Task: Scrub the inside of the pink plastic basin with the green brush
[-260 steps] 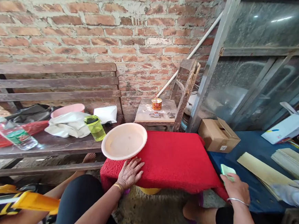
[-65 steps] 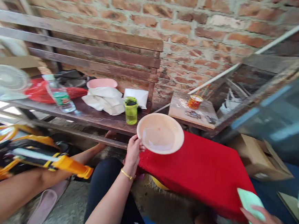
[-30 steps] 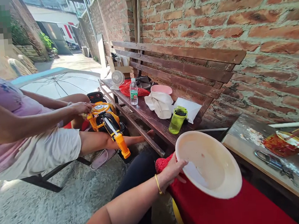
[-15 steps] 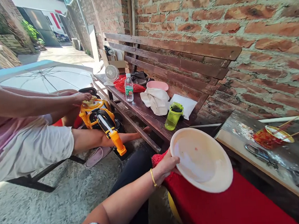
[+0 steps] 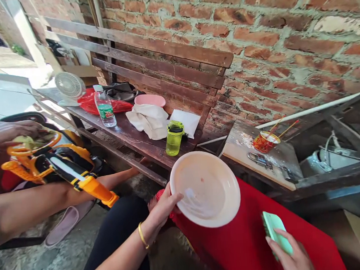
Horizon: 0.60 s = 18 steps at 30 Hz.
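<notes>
My left hand [image 5: 163,209], with a gold bangle at the wrist, grips the near-left rim of a white basin [image 5: 217,207]. The basin is tilted toward me over a red cloth [image 5: 229,247], and a small reddish spot shows on its inside. At the lower right, my right hand [image 5: 290,251] is closed around a mint-green brush [image 5: 276,227]. Dark bristles face left, toward the basin, and the brush stays apart from it.
On a wooden bench [image 5: 130,134] stand a green cup [image 5: 174,139], a water bottle [image 5: 105,109], a white cloth [image 5: 150,120] and a fan [image 5: 70,84]. A board [image 5: 233,147] at right bears a padlock [image 5: 258,158] and a red paper cup [image 5: 263,143]. Another person sits left by an orange-yellow toy [image 5: 100,190].
The view has turned right and down, so the bench and the other person have shifted left. My right hand has come into view holding the brush. My left hand still holds the basin.
</notes>
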Motion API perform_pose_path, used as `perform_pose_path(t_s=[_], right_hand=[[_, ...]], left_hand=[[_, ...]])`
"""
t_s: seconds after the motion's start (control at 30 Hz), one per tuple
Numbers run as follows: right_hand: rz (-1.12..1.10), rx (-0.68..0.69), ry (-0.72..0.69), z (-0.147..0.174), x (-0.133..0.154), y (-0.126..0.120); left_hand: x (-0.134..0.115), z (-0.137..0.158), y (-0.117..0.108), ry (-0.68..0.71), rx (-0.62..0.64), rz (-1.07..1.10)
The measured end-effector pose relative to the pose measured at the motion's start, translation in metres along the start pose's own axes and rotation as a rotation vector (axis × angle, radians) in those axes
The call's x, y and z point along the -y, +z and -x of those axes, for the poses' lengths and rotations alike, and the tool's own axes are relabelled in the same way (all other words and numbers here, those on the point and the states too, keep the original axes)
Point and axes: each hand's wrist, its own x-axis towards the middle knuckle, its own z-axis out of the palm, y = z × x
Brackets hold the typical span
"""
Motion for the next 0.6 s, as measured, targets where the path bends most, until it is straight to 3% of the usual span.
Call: perform_pose_path(t_s=[0.13,0.2,0.27,0.33,0.43,0.6], right_hand=[[-0.029,0.012,-0.222,-0.04,0.073,0.044],[-0.041,0.051,-0.355,-0.054,0.096,0.069],[-0.045,0.081,-0.41,-0.067,0.102,0.085],[-0.031,0.077,-0.38,-0.079,0.092,0.085],[0.019,0.004,-0.24,-0.094,0.051,0.052],[0.151,-0.169,0.182,-0.094,-0.064,-0.056]], left_hand=[[0.001,-0.004,-0.004,0.099,-0.062,-0.034],[0.0,-0.006,-0.003,0.113,-0.104,-0.06],[-0.002,-0.007,-0.002,0.118,-0.127,-0.064],[-0.004,-0.007,-0.001,0.111,-0.13,-0.043],[-0.006,-0.006,0.001,0.097,-0.147,-0.028],[0.002,-0.01,-0.002,0.129,-0.142,-0.06]])
